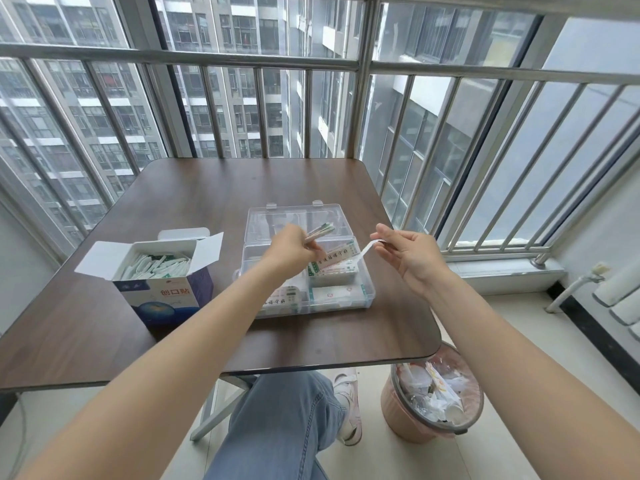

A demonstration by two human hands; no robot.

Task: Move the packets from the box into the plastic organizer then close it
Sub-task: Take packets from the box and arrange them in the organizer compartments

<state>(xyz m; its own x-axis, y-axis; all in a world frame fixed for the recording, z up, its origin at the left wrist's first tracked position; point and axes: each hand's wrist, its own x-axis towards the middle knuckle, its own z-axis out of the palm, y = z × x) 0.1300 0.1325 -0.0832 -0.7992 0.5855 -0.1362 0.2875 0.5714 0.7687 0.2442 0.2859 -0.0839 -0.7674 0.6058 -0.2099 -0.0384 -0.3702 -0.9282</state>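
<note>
Head view: nearest, a bin (pixel 433 400) stands on the floor beside the worktop (pixel 104 334). On it the box (pixel 162 275) sits open at left, packets (pixel 156 266) packed inside (print too small to read). The left hand (pixel 294 249) pinches a bundle of packets (pixel 320 233) over the organizer (pixel 304 271), hiding part of it. The right hand (pixel 408 254) pinches a white strip (pixel 367 249). The lid (pixel 294 220) lies open behind.

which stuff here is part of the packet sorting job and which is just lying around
Part of the job: white and blue cardboard box; clear plastic organizer; bundle of packets in left hand; white paper strip in right hand.

Just there: pink waste bin; brown table.
</note>
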